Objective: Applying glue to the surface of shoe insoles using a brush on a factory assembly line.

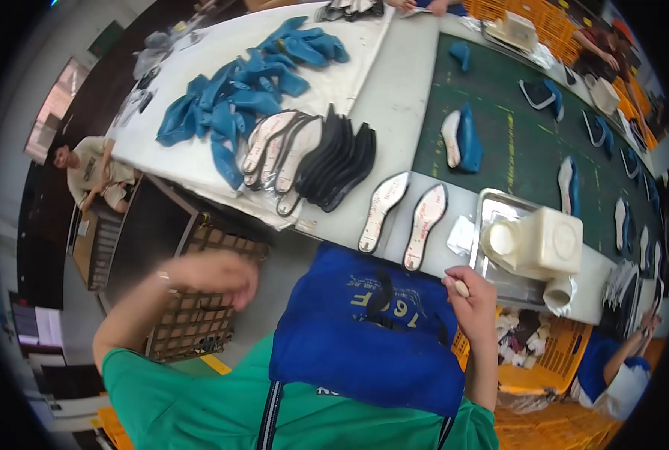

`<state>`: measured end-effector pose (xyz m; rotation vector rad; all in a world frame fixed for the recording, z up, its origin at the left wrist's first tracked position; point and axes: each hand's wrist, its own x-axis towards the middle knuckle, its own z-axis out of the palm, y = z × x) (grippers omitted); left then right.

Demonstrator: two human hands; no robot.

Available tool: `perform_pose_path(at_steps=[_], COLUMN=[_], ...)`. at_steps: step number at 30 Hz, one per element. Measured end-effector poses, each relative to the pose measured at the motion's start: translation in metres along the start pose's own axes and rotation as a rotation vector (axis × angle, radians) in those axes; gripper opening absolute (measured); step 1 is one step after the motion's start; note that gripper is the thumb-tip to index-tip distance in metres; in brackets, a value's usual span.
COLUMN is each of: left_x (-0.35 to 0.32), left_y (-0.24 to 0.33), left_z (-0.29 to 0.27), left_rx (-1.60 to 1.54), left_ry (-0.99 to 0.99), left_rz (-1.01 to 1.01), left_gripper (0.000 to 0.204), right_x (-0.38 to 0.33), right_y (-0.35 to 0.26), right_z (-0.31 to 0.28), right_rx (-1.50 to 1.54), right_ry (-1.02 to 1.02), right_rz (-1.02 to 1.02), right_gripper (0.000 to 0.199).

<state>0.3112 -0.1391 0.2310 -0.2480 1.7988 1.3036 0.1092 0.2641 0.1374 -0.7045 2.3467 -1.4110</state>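
My right hand is closed at the table's front edge, around a short pale handle whose rounded end sticks out; the rest of it is hidden. My left hand hangs in the air left of my blue apron, smeared by motion, its fingers unclear. Two insoles lie side by side on the table before me: a left insole and a right insole, pale with black rims and red marks. A metal tray by my right hand bears a cream plastic container.
Stacked insoles and a heap of blue shoe uppers lie at left on a white-covered table. Insoles and blue uppers rest in pairs on a green belt. An orange crate stands at right. Other people are around.
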Motion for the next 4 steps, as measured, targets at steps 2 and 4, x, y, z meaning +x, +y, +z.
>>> perform_pose_path(at_steps=[2, 4], left_x=[0.009, -0.004], left_y=[-0.109, -0.196], left_z=[0.042, 0.095], left_rx=[-0.111, -0.317], left_ry=[-0.415, -0.563], left_rz=[-0.684, -0.609], left_gripper=[0.027, 0.046], right_x=[0.004, 0.008], right_y=[-0.005, 0.004], right_z=[0.002, 0.004], right_rx=[-0.013, -0.024], right_ry=[-0.031, 0.009], right_rz=[-0.051, -0.169], right_gripper=[0.012, 0.011])
